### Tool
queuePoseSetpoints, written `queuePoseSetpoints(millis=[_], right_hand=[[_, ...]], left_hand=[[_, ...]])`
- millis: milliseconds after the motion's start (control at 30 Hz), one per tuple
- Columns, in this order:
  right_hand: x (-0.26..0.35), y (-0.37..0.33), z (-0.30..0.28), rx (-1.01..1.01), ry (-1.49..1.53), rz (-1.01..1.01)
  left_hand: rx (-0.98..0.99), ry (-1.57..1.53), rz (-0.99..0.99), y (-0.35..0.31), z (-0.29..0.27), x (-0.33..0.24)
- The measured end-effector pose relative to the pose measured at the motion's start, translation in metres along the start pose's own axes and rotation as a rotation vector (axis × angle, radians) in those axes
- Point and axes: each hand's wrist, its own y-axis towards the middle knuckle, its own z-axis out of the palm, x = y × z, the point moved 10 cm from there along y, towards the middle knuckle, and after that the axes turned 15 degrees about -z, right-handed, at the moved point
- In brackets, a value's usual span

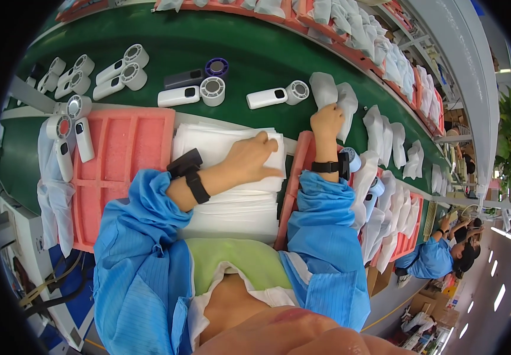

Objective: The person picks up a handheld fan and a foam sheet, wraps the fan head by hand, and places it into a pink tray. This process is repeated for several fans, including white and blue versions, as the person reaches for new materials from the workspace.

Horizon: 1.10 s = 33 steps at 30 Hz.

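My left hand (254, 156) is above a stack of thin white sleeves (232, 216), thumb and fingers apart, with nothing seen between them. Farther off to the right, my right hand (327, 120) is closed at the lower end of a handheld fan in a translucent white bag (346, 106). Another bagged fan (323, 89) lies against it on the left. The nearest unwrapped white handheld fan (267, 98) rests on the green belt left of my right hand.
More white fans (132, 76) and a dark one (184, 78) lie along the green belt (249, 44). A pink foam tray (122, 154) stands at left with fans on its edge. Bagged fans fill a tray at right (406, 236). A person in blue (430, 258) works beyond.
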Motion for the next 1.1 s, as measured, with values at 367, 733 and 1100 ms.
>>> queuePoseSetpoints(millis=[367,733,1100], right_hand=[[0.091,0.006,0.024,0.251,1.283,-0.169],[-0.003,-0.036,-0.181,-0.254,1.678,-0.283],[0.122,-0.063,-0.205,-0.243,1.315,-0.69]], left_hand=[[-0.108,0.096,0.125,0.002,0.014,0.003],[0.311,-0.689,-0.063,0.03,-0.046,0.021],[-0.043,-1.2,-0.075,0.009,-0.131,0.019]])
